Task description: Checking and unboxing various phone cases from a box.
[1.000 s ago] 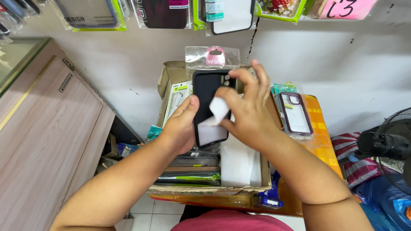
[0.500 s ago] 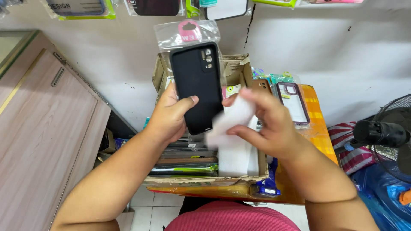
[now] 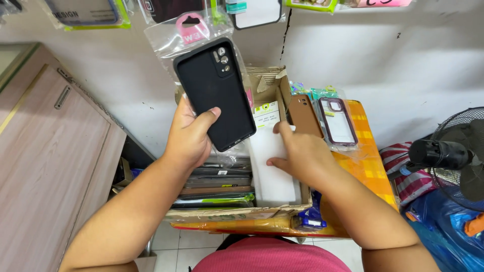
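Note:
My left hand (image 3: 189, 136) grips a black phone case (image 3: 214, 93) with a camera cutout, held upright over a clear plastic sleeve (image 3: 166, 40) with a pink hang tab. My right hand (image 3: 300, 153) rests, fingers apart, on a white rectangular insert (image 3: 269, 174) lying in the right side of an open cardboard box (image 3: 237, 212). The thumb points up toward a brown phone case (image 3: 305, 116) standing at the box's right wall. Several packaged cases (image 3: 214, 189) lie stacked in the box's left side.
A clear case with a dark red rim (image 3: 338, 121) leans on an orange checked surface (image 3: 370, 166) to the right. A wooden cabinet (image 3: 45, 151) stands at the left. A black fan (image 3: 456, 156) is at the far right. More packaged cases (image 3: 85, 11) hang on the wall.
My left hand has raised the black case higher and tilted it. My right hand has lowered the white insert from mid-air into the box and now lies flat on it.

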